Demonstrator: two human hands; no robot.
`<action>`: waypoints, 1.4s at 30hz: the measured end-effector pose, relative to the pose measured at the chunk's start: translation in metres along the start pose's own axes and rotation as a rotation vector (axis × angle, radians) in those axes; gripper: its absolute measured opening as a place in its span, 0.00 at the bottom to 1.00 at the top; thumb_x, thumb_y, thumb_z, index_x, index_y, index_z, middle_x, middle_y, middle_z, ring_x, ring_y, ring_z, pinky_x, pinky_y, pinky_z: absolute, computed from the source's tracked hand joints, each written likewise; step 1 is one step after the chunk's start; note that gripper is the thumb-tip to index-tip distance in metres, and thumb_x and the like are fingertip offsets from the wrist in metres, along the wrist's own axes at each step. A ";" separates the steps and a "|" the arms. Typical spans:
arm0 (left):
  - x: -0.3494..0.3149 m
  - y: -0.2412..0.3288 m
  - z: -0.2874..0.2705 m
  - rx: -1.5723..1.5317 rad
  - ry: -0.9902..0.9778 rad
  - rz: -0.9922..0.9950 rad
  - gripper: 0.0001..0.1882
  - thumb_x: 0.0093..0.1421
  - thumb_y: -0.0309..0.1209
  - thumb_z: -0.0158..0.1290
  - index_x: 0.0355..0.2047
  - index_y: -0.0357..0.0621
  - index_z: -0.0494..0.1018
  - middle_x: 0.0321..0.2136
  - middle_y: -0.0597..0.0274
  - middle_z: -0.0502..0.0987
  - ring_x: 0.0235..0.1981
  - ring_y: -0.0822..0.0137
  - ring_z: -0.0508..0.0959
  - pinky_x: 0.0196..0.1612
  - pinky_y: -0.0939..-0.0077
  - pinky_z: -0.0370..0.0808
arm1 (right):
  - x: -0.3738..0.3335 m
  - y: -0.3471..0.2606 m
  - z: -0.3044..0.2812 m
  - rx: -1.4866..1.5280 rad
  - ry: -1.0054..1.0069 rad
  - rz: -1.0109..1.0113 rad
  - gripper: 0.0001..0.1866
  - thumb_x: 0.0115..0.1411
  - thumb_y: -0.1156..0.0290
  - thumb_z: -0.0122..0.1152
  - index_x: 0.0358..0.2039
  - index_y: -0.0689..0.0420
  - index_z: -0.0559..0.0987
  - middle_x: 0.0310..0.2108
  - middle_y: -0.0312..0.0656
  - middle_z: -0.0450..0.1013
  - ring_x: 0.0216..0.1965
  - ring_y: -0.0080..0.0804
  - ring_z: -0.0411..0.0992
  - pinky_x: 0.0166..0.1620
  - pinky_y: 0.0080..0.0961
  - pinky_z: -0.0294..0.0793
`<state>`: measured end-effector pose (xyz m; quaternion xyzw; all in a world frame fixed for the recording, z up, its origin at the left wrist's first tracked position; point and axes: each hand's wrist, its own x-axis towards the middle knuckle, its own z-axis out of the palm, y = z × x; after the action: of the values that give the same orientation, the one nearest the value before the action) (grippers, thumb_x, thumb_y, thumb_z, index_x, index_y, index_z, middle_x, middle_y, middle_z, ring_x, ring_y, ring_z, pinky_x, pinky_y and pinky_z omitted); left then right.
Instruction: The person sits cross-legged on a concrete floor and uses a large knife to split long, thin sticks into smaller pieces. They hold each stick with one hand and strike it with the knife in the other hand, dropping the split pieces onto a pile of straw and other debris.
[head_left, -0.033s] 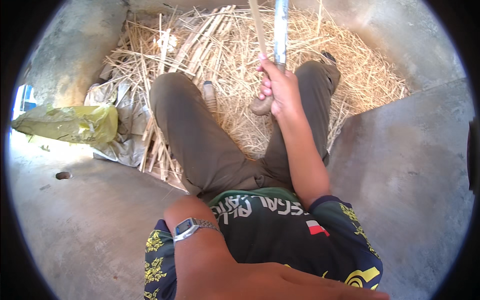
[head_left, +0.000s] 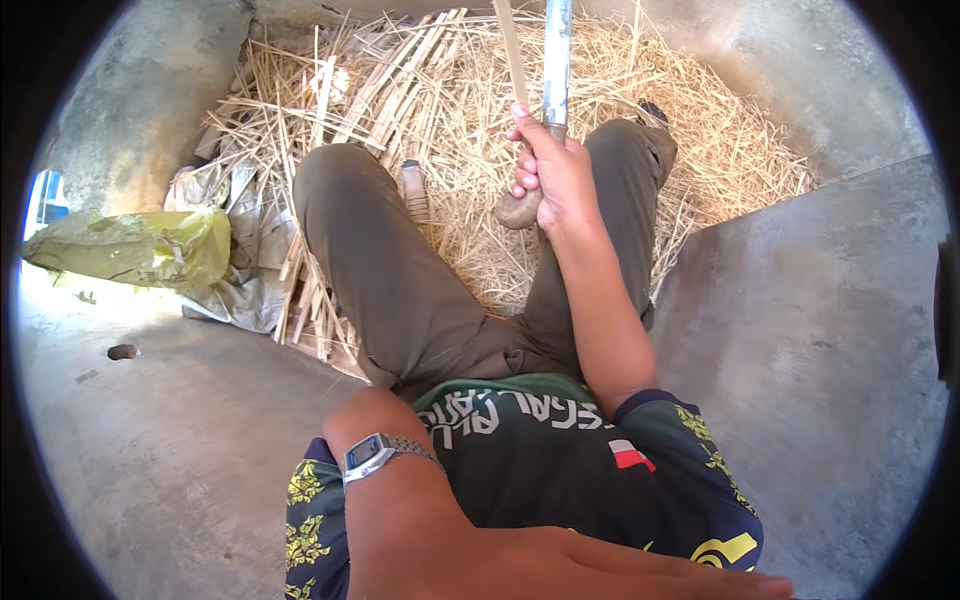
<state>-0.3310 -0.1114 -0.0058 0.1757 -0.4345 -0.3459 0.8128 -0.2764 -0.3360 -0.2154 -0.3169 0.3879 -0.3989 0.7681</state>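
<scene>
My right hand (head_left: pixel 553 180) is closed around the brown wooden handle (head_left: pixel 517 209) of a long knife (head_left: pixel 557 62), held between my knees. Its blade points away and runs out of the top of the picture. A thin pale strip (head_left: pixel 511 50), looking like split bamboo, stands beside the blade, its lower end at my thumb. Down at the lower edge, my left hand (head_left: pixel 610 562) reaches across my shirt with fingers stretched out flat. Nothing shows in it, though the lower edge cuts off part of it. A silvery watch (head_left: pixel 372 456) sits on that arm.
Straw-like shavings (head_left: pixel 720 150) cover the floor around my legs. Split strips (head_left: pixel 400 75) lie at the back left. Another handle-like piece (head_left: pixel 415 190) with a wrapped grip rests by my left knee. A yellowish sack (head_left: pixel 130 245) lies left; concrete walls (head_left: pixel 830 60) surround the spot.
The whole view has shifted very slightly. The left fingertips reach a little farther right along the lower edge. My right hand keeps its grip on the knife.
</scene>
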 end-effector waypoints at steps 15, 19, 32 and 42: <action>0.016 0.009 0.009 -0.114 -0.018 -0.117 0.17 0.68 0.39 0.49 0.40 0.37 0.77 0.28 0.50 0.83 0.27 0.56 0.83 0.35 0.71 0.82 | 0.000 -0.004 0.004 0.025 0.013 -0.032 0.19 0.65 0.56 0.69 0.33 0.60 0.76 0.14 0.27 0.58 0.12 0.17 0.57 0.18 0.22 0.61; 0.017 0.010 0.009 -0.138 -0.032 -0.139 0.15 0.68 0.38 0.50 0.39 0.36 0.78 0.28 0.49 0.83 0.27 0.56 0.84 0.34 0.71 0.82 | -0.002 -0.004 0.000 0.008 0.008 -0.010 0.18 0.65 0.56 0.69 0.33 0.60 0.76 0.14 0.27 0.59 0.12 0.17 0.57 0.18 0.22 0.61; 0.037 -0.007 -0.002 -0.082 -0.087 -0.277 0.11 0.67 0.32 0.54 0.36 0.35 0.79 0.28 0.47 0.84 0.26 0.56 0.85 0.32 0.72 0.83 | -0.002 -0.003 -0.001 -0.017 0.012 -0.009 0.17 0.64 0.58 0.70 0.31 0.59 0.76 0.14 0.27 0.61 0.12 0.16 0.58 0.17 0.20 0.62; -0.003 -0.018 -0.044 0.335 -0.292 -0.226 0.16 0.65 0.37 0.54 0.30 0.34 0.77 0.24 0.51 0.83 0.23 0.57 0.84 0.29 0.72 0.83 | 0.004 0.012 0.003 -0.034 -0.042 -0.027 0.19 0.63 0.57 0.71 0.29 0.59 0.76 0.14 0.28 0.63 0.12 0.15 0.58 0.15 0.20 0.59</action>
<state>-0.3034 -0.1226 -0.0434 0.3036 -0.5763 -0.3794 0.6571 -0.2679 -0.3333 -0.2245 -0.3432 0.3742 -0.3961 0.7651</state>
